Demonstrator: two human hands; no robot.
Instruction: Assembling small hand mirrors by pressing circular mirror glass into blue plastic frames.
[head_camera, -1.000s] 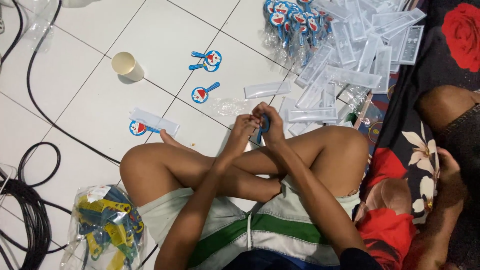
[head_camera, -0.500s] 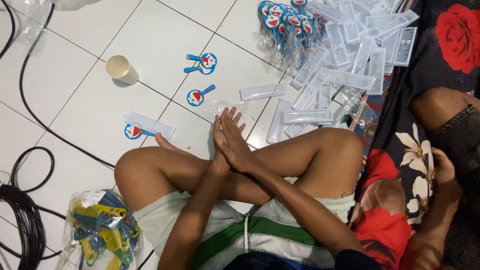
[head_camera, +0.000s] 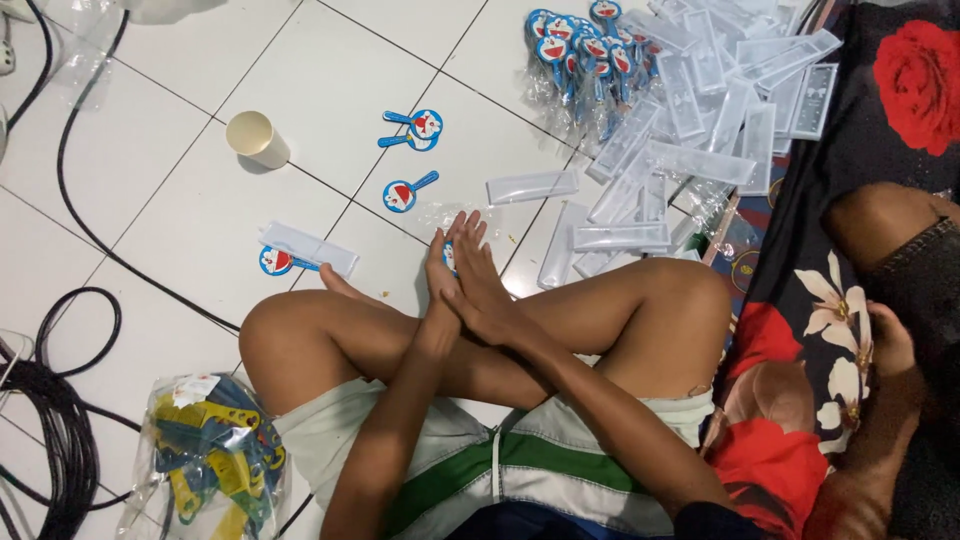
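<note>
A small blue round toy (head_camera: 449, 256) sits pressed between the two palms, above the crossed legs, only its edge visible; the left hand (head_camera: 440, 275) and right hand (head_camera: 482, 285) lie flat together, clamped on it; clear plastic sleeves (head_camera: 690, 160) are piled near, a paper cup (head_camera: 252, 136) well apart.

a single head-worn camera looks steeply down from close above the seated person's crossed legs onto the white tiled floor (head_camera: 180, 200), taking in the heap of clear plastic sleeves (head_camera: 690, 150) ahead.
</note>
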